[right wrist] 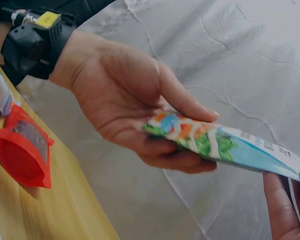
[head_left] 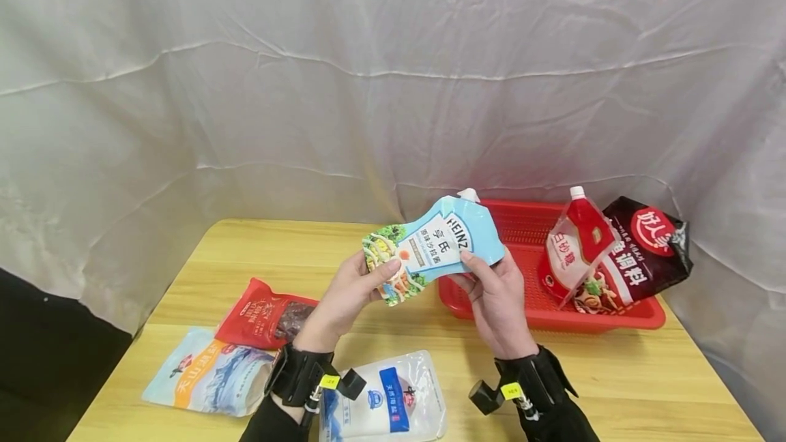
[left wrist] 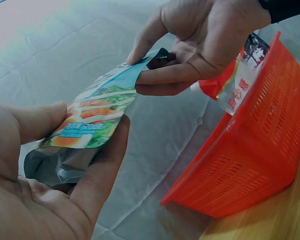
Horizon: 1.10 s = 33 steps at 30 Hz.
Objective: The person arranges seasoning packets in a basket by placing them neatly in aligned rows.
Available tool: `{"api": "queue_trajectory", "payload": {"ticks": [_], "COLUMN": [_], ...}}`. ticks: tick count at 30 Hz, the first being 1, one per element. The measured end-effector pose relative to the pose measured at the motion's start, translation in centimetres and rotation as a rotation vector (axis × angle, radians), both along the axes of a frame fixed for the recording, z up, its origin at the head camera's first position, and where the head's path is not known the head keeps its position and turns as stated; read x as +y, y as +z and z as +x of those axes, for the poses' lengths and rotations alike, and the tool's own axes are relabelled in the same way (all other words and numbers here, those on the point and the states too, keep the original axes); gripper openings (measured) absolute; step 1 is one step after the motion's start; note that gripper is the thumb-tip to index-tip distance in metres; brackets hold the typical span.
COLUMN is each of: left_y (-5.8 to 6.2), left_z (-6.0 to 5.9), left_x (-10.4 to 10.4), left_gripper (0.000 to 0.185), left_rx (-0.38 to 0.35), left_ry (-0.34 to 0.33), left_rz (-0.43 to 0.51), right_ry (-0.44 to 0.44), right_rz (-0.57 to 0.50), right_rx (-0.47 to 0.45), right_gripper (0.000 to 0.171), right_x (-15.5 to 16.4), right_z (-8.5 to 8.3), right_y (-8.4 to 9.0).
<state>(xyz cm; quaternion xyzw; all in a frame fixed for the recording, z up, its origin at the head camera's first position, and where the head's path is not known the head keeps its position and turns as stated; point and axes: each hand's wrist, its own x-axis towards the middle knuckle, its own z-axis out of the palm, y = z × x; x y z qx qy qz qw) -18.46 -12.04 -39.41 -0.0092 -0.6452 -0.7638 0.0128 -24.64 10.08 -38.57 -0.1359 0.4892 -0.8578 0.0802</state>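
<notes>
Head view: blue spouted pouch (head_left: 437, 244) pinched by left hand (head_left: 351, 292), right hand (head_left: 500, 295)! Red plastic basket (head_left: 589, 321): two packs (head_left: 566, 251) stowed, three packets (head_left: 254, 316) seemingly left.

The red basket (head_left: 528, 215) offers entry left of the obstructing red pouch (head_left: 571, 251) and black packet (head_left: 651, 261).

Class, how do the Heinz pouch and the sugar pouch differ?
The Heinz pouch is mostly light blue; the sugar pouch is red and whitish.
The left hand and right hand hold the Heinz pouch; the sugar pouch sits in the basket.
Both have white caps.
</notes>
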Motion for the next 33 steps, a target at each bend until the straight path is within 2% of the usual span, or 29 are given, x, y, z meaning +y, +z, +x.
{"api": "queue_trajectory", "payload": {"ticks": [3,8,17,21,29,33], "left_y": [0.2,0.3,0.3,0.2,0.1,0.1], "left_z": [0.1,0.3,0.5,0.4,0.4,0.4], "left_x": [-0.3,-1.1,-1.8,-1.7,-1.2,-0.9], "left_gripper": [0.039,0.040,0.043,0.044,0.047,0.052], "left_rx": [0.011,0.028,0.036,0.045,0.023,0.019], "left_ry": [0.009,-0.026,-0.103,-0.136,-0.149,-0.122], "left_rz": [0.005,-0.010,-0.116,-0.129,-0.156,-0.194], "right_ry": [0.016,0.014,0.117,0.141,0.071,0.015], "right_rz": [0.025,0.113,0.420,0.499,0.583,0.610], "right_rx": [0.010,0.009,0.010,0.031,0.063,0.054], "right_gripper": [0.039,0.036,0.046,0.048,0.055,0.060], "right_x": [0.3,0.9,2.7,3.2,3.5,3.8], "right_z": [0.0,-0.4,-0.9,-1.1,-0.9,-0.5], "right_y": [0.2,0.7,2.0,2.3,2.5,2.8]}}
